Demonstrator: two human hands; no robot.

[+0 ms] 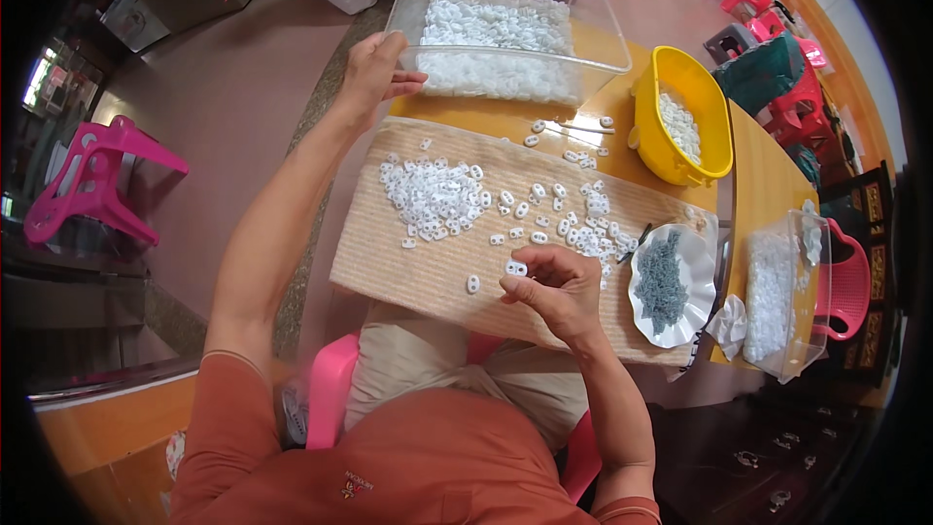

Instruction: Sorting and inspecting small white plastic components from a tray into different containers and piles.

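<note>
My left hand [369, 78] is at the near left corner of a clear plastic bin [610, 51], its fingers stretched out along the corner and its thumb apart from them. Many small white pieces fill the bottom of that bin. Between the thumb and fingers of my right hand [562, 290] is a small white oval plastic piece [516, 268] with two dark holes. It is held just above a ribbed beige cloth [389, 258]. A similar two-holed piece [473, 284] lies left of this hand. Farther off are a heap of small white parts [432, 199] and a looser scatter [593, 233].
A white fluted dish [695, 277] of grey-green bits stands at the cloth's right. Behind it is a yellow tub [719, 126] with white pieces. Another clear bin [792, 331] and crumpled tissue [728, 325] are farther right. A pink stool [97, 185] stands on the left floor.
</note>
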